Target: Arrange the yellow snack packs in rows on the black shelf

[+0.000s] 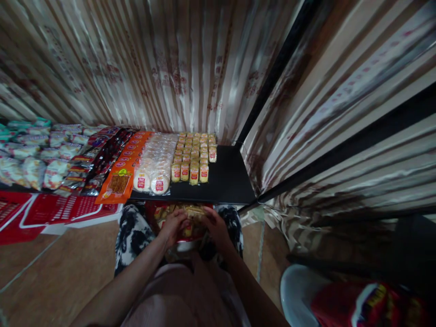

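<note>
My left hand (pixel 173 225) and my right hand (pixel 216 228) are both curled around a clear bag of small yellow-and-red snack packets (pixel 191 217) that rests in my lap, just below the front edge of a black table (pixel 228 179). Each hand grips one side of the bag, fingers closed on the plastic. On the table ahead, rows of the same small yellow packets (pixel 194 156) stand in a neat block. Beside them on the left lie round white packaged cakes (pixel 155 165) in rows.
Orange snack packs (pixel 124 170), dark wrappers (pixel 102 159) and white-and-green bags (pixel 34 154) fill the table's left side. Red baskets (pixel 51 211) sit below at left. Striped curtains hang behind and right. A white chair (pixel 296 290) with a red bag (pixel 368 304) is at lower right.
</note>
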### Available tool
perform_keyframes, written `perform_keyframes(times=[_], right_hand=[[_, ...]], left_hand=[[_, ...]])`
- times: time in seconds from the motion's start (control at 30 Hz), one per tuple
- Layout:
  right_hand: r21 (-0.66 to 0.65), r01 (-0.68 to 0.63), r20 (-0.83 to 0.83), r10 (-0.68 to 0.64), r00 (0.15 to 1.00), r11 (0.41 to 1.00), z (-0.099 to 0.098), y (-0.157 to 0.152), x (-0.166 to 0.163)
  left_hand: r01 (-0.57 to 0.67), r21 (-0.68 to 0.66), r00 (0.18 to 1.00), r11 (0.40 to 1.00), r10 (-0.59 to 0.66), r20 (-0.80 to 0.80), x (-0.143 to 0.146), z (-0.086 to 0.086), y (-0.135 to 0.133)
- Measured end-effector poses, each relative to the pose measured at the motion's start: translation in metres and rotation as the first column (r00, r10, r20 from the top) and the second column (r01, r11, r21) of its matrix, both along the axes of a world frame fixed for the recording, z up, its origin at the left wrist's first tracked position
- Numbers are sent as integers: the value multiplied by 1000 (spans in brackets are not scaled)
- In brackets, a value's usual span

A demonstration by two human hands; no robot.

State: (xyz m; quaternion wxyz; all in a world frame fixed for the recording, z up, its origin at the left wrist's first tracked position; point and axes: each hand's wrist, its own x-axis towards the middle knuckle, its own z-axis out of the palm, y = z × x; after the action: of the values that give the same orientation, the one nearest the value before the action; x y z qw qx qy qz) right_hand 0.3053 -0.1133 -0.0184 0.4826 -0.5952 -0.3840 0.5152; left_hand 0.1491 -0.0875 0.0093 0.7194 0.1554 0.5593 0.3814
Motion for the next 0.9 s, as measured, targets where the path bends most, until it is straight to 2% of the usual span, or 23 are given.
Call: perform_keyframes(times=[0.27, 0.63, 0.73, 0.9], right_hand=[[16, 14, -144, -11, 989, 1000, 10, -7, 11], [-29, 3, -136, -7, 991, 1000, 18, -14, 20], [-23, -19, -208, 14, 978, 1000, 22, -19, 21], [59, -42, -300, 58, 952, 997, 20, -25, 24]], left_hand=[[5, -5, 999, 1000, -5, -34, 12, 5, -9], [84, -46, 996, 995, -85, -19, 23, 9, -11], [66, -13, 998, 998, -65, 25, 25, 13, -8], [33, 110, 992, 993, -46, 120, 26, 18, -4]])
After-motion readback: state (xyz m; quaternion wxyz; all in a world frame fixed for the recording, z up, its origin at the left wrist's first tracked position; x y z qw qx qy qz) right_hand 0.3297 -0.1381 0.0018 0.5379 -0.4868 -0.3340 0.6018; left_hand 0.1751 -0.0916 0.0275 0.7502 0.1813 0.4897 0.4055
